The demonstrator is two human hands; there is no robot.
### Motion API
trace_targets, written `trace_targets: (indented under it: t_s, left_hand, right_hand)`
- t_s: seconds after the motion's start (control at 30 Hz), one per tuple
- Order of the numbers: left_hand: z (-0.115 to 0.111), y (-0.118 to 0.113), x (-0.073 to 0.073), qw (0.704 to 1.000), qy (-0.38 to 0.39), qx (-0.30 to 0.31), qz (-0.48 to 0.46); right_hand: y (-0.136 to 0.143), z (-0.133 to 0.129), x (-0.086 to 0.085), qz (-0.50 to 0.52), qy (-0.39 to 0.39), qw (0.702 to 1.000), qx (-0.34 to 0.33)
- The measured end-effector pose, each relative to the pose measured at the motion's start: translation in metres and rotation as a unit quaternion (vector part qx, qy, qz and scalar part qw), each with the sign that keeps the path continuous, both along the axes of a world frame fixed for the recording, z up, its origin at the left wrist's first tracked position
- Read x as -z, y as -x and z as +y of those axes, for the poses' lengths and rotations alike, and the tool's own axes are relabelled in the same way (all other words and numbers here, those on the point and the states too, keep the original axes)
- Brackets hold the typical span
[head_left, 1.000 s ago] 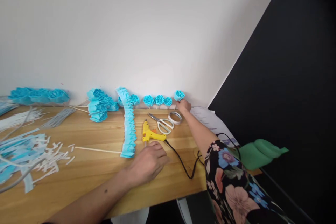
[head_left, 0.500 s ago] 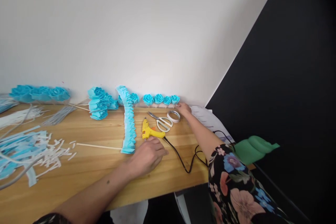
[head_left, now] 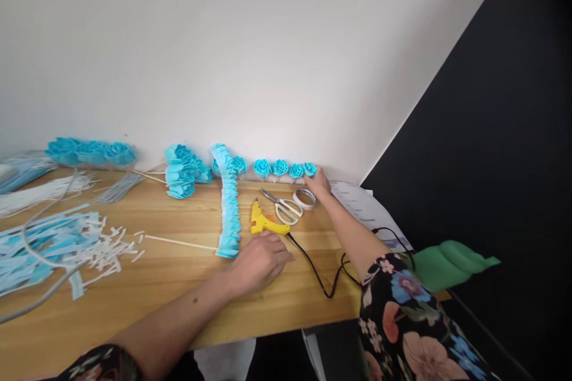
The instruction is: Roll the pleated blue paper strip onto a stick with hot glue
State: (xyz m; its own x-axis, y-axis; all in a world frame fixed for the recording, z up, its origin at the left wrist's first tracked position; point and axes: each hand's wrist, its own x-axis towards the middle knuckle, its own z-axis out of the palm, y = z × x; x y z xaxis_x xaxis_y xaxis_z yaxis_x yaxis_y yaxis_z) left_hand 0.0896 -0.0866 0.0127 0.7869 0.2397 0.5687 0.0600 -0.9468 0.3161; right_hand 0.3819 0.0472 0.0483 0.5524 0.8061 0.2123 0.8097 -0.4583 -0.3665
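At the wall, my right hand has its fingers round the rightmost blue paper rose, at the end of a short row. My left hand rests on the table with loosely curled fingers and nothing visible in it. Just beyond that hand lies a yellow glue gun. White-handled scissors and a roll of tape lie between the glue gun and my right hand. A pleated blue strip stretches across the table to the left, a thin stick touching its near end.
Blue flowers and more blooms line the wall. Cut blue and white strips cover the left side, crossed by a grey cable. The glue gun's black cord trails right towards green material.
The view has shifted slightly left, so things appear further right. My right hand has closed in round the end rose. My left hand stays near the glue gun.
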Motion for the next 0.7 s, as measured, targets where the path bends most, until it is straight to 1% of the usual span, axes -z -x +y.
trace_targets:
  t_s: [0.1,0.2,0.23,0.27,0.33,0.37,0.43,0.57,0.63,0.7]
  left_hand:
    - [0.0,0.0,0.001,1.0,-0.011,-0.004,0.002]
    - [0.001,0.001,0.001,1.0,-0.028,-0.005,0.014]
    - [0.001,0.001,0.001,0.999,-0.032,-0.006,0.018]
    - [0.002,0.001,0.001,0.999,-0.037,-0.008,0.021]
    - [0.002,0.001,0.002,0.999,-0.043,-0.01,0.021]
    - [0.003,0.001,0.002,0.999,-0.046,-0.011,0.019]
    - [0.003,0.0,0.002,0.999,-0.051,-0.01,0.015]
    - [0.002,0.001,-0.002,0.998,-0.055,-0.008,0.01]
    - [0.002,0.001,-0.004,0.998,-0.056,-0.012,0.0]
    - [0.003,0.002,-0.005,0.998,-0.06,-0.017,-0.006]
  right_hand:
    - [-0.003,-0.005,-0.006,0.005,0.017,1.0,-0.008]
    - [-0.003,-0.013,-0.018,-0.001,0.017,1.0,-0.006]
    - [-0.001,-0.015,-0.021,-0.012,0.002,1.0,0.002]
    - [0.002,-0.018,-0.025,-0.046,-0.046,0.998,-0.002]
    - [0.014,-0.022,-0.031,-0.099,-0.133,0.985,-0.05]
    - [0.022,-0.023,-0.033,-0.113,-0.154,0.978,-0.083]
    - [0.044,-0.023,-0.037,-0.128,-0.168,0.966,-0.146]
    - [0.096,-0.014,-0.042,-0.112,-0.135,0.953,-0.248]
    - [0.122,-0.007,-0.044,-0.089,-0.11,0.95,-0.279]
    - [0.143,0.002,-0.045,-0.072,-0.094,0.95,-0.29]
